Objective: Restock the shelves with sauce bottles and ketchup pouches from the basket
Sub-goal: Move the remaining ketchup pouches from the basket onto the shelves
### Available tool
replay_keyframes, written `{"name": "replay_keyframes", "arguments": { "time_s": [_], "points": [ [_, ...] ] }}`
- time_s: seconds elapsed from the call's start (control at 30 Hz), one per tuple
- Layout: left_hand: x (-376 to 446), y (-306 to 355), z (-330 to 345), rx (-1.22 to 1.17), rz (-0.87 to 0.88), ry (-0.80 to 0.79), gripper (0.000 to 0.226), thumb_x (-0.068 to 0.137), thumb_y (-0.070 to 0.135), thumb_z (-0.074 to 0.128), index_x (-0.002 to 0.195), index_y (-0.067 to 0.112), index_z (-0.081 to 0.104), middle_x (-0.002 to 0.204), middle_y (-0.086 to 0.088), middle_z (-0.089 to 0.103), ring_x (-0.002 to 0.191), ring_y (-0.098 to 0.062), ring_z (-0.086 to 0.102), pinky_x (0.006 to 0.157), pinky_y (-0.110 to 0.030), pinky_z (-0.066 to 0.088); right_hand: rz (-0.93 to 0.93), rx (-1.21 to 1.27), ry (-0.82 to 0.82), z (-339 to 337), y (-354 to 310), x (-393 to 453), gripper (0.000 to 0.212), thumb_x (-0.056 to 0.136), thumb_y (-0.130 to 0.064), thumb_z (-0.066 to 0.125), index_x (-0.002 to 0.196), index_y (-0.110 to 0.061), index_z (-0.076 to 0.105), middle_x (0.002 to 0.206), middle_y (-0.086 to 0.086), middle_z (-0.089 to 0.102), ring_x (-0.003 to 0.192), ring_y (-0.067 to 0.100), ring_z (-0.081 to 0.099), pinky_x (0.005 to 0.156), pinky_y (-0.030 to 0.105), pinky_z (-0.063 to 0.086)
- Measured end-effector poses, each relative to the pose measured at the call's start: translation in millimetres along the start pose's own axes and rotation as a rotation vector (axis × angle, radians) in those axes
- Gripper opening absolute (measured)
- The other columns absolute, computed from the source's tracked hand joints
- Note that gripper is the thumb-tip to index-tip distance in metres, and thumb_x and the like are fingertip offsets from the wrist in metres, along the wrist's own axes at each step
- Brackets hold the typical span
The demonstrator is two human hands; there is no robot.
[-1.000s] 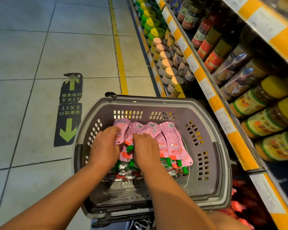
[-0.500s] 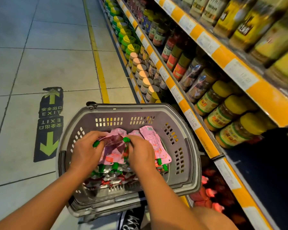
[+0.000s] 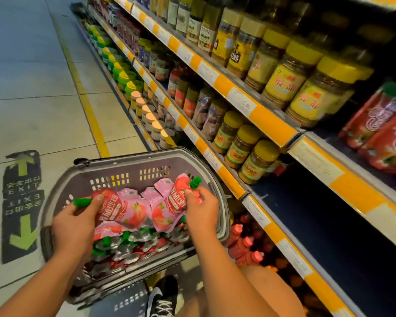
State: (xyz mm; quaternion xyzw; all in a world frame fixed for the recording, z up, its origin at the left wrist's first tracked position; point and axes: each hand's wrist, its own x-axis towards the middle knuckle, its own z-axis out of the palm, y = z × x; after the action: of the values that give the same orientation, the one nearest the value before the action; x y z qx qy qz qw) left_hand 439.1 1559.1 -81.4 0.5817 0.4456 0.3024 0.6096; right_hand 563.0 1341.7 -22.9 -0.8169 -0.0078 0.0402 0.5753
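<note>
While both hands lift pouches from basket (image 3: 114,163) | left hand (image 3: 74,227) grips pouch (image 3: 111,208) | right hand (image 3: 202,211) grips second pouch (image 3: 175,202) | next: place on open shelf (image 3: 306,202)

Both forearms are bare, with no sleeve, watch or bracelet on them. The left hand (image 3: 72,227) and the right hand (image 3: 201,211) wear no gloves and no rings. The fingernails are short and without polish. At the bottom edge a black sneaker (image 3: 162,296) shows, with white laces and a white curved mark on its side. The knee beside it is bare.
</note>
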Motion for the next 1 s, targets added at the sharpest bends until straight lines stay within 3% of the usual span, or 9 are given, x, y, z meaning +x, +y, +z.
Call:
{"name": "replay_keyframes", "arguments": {
  "time_s": [0.13, 0.23, 0.3, 0.33, 0.4, 0.5, 0.63, 0.73, 1.0],
  "points": [
    [-10.7, 8.2, 16.8, -0.127, -0.056, -0.089, 0.037, 0.074, 0.052, 0.087, 0.090, 0.020, 0.076, 0.086, -0.003, 0.079, 0.085, -0.028, 0.077, 0.078, -0.044, 0.061, -0.017, 0.069, 0.162, -36.0, -6.8, -9.8, 0.024, 0.096, -0.028, 0.070, 0.076, -0.020, 0.061, 0.072, 0.004, 0.054, 0.066, 0.019, 0.047, 0.064, 0.033, 0.042],
    [-25.2, 21.0, 28.9, -0.200, -0.065, -0.197, 0.045, 0.068, 0.052, 0.092, 0.096, 0.019, 0.078, 0.092, -0.008, 0.080, 0.088, -0.030, 0.078, 0.085, -0.053, 0.060, -0.037, 0.093, 0.247, -62.8, -6.2, -19.6, 0.038, 0.097, -0.027, 0.069, 0.064, -0.025, 0.049, 0.066, -0.009, 0.049, 0.065, 0.015, 0.046, 0.061, 0.030, 0.039],
    [-35.0, 31.6, 34.9, -0.226, -0.060, -0.237, 0.044, 0.069, 0.046, 0.093, 0.097, 0.016, 0.077, 0.094, -0.010, 0.080, 0.090, -0.032, 0.078, 0.088, -0.057, 0.059, -0.036, 0.152, 0.287, -78.0, -7.2, -28.7, 0.028, 0.097, -0.025, 0.069, 0.071, -0.026, 0.060, 0.064, -0.015, 0.056, 0.065, 0.007, 0.053, 0.059, 0.023, 0.045],
    [-40.8, 38.0, 37.3, -0.232, -0.059, -0.253, 0.043, 0.070, 0.044, 0.093, 0.097, 0.014, 0.077, 0.094, -0.010, 0.080, 0.090, -0.032, 0.077, 0.088, -0.057, 0.060, -0.056, 0.173, 0.309, -85.6, -9.9, -34.8, 0.029, 0.097, -0.024, 0.069, 0.070, -0.036, 0.063, 0.065, -0.019, 0.058, 0.064, 0.003, 0.055, 0.058, 0.015, 0.044],
    [-55.3, 53.1, 41.6, -0.251, -0.049, -0.288, 0.045, 0.068, 0.043, 0.093, 0.095, 0.011, 0.076, 0.093, -0.010, 0.079, 0.088, -0.030, 0.077, 0.082, -0.050, 0.062, -0.094, 0.188, 0.344, -102.5, -12.3, -46.4, 0.036, 0.097, -0.025, 0.068, 0.066, -0.041, 0.061, 0.065, -0.019, 0.059, 0.060, -0.001, 0.052, 0.054, 0.013, 0.043],
    [-80.4, 77.9, 45.9, -0.315, -0.026, -0.342, 0.034, 0.072, 0.035, 0.090, 0.090, 0.011, 0.074, 0.093, -0.013, 0.079, 0.082, -0.024, 0.077, 0.070, -0.039, 0.064, -0.082, 0.222, 0.418, -130.7, -12.5, -64.6, 0.034, 0.097, -0.028, 0.068, 0.065, -0.037, 0.059, 0.067, -0.010, 0.061, 0.065, 0.005, 0.055, 0.057, 0.022, 0.046],
    [-118.2, 107.3, 55.0, -0.384, -0.030, -0.392, 0.017, 0.087, 0.019, 0.081, 0.091, 0.010, 0.068, 0.085, -0.007, 0.079, 0.074, -0.018, 0.077, 0.060, -0.034, 0.064, -0.109, 0.297, 0.516, -174.5, -11.2, -93.2, 0.024, 0.097, -0.025, 0.068, 0.074, -0.027, 0.065, 0.076, -0.004, 0.069, 0.067, 0.005, 0.065, 0.054, 0.017, 0.049],
    [-151.5, 125.7, 65.8, -0.419, -0.049, -0.456, 0.012, 0.092, 0.017, 0.076, 0.091, 0.012, 0.065, 0.086, -0.005, 0.078, 0.075, -0.013, 0.077, 0.063, -0.035, 0.065, -0.122, 0.353, 0.581, -209.7, -7.0, -117.6, 0.018, 0.098, -0.025, 0.067, 0.080, -0.026, 0.069, 0.079, -0.001, 0.073, 0.073, 0.012, 0.071, 0.056, 0.026, 0.056],
    [-252.3, 156.9, 109.6, -0.420, -0.004, -0.693, 0.017, 0.094, 0.022, 0.073, 0.105, 0.009, 0.068, 0.090, -0.003, 0.079, 0.080, -0.013, 0.077, 0.064, -0.037, 0.065, -0.126, 0.452, 0.829, -294.1, 12.5, -172.1, 0.017, 0.100, -0.035, 0.065, 0.086, -0.026, 0.070, 0.082, -0.003, 0.074, 0.075, 0.008, 0.071, 0.058, 0.021, 0.053]
  ]
}}
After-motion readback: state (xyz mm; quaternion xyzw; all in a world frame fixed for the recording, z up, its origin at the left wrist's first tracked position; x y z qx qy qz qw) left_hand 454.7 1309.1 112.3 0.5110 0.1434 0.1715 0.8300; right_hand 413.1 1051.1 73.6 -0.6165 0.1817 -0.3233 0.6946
